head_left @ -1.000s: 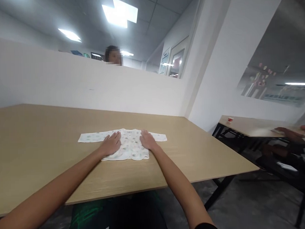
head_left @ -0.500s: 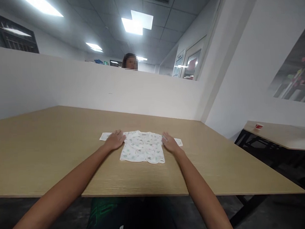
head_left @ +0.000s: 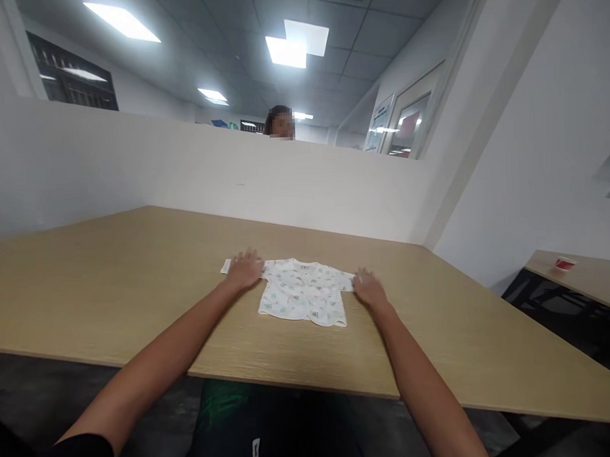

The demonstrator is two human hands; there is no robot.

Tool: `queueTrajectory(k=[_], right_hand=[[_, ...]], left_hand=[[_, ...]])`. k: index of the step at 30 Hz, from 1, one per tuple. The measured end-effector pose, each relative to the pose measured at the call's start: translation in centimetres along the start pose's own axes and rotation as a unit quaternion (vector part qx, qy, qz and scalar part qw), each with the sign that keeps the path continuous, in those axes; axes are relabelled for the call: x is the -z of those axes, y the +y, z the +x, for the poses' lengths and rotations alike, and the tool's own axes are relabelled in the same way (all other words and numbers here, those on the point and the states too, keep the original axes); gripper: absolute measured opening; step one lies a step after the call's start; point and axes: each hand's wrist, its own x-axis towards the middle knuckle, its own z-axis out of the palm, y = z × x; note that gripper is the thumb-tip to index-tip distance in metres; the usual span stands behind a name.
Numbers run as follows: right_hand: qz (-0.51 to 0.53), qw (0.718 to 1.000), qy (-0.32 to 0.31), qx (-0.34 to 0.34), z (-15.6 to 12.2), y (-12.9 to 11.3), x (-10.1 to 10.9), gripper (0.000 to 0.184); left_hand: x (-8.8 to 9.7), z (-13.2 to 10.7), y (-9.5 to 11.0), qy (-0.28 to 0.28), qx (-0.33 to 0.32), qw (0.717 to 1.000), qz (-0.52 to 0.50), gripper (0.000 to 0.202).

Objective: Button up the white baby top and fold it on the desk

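Note:
A small white baby shirt [head_left: 302, 292] with a pale print lies spread flat on the wooden table [head_left: 161, 280], its collar toward the far side and its sleeves stretched out sideways. Over the left sleeve rests my left hand [head_left: 245, 268], fingers spread and a little blurred; the cuff shows past it. At the end of the right sleeve is my right hand [head_left: 370, 287], palm down with its fingers apart, covering the cuff. Neither hand grips the cloth.
Behind the table stands a low white partition [head_left: 283, 182], with a person's head [head_left: 279, 121] showing above it. To the right, a second table [head_left: 587, 282] carries a red and white cup [head_left: 565, 264]. A white wall closes off the right side.
My right hand has slid outward along the right sleeve to its cuff. My left hand stays over the left sleeve, its fingers slightly more raised. The whole view has shifted as the head turned left.

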Motion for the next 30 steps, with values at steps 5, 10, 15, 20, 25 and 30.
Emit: queueTrajectory(k=[5, 10, 15, 20, 25, 30], right_hand=[[0.071, 0.986, 0.033, 0.149, -1.3, -7.6, -1.3, 0.058], [0.033, 0.966, -0.102, 0.233, -2.8, -11.0, -3.8, 0.065], [-0.003, 0.972, -0.139, 0.187, -2.8, -10.4, -3.8, 0.070], [-0.021, 0.980, -0.144, 0.139, -3.0, -10.7, -3.5, 0.071], [-0.029, 0.981, -0.140, 0.131, -3.2, -10.9, -3.7, 0.071], [-0.018, 0.980, -0.133, 0.145, -3.8, -10.8, -3.4, 0.070]], left_hand=[[-1.3, -2.1, 7.5, -0.006, -0.152, 0.988, -0.031, 0.068], [-3.6, -4.1, 9.1, -0.096, -0.228, 0.968, -0.034, 0.073], [-3.8, -4.6, 8.3, -0.129, -0.228, 0.964, -0.036, 0.082], [-3.5, -5.0, 8.6, -0.136, -0.228, 0.963, -0.040, 0.083], [-3.2, -5.3, 8.8, -0.138, -0.231, 0.963, -0.032, 0.084], [-2.6, -5.8, 9.0, -0.135, -0.236, 0.962, -0.023, 0.085]])
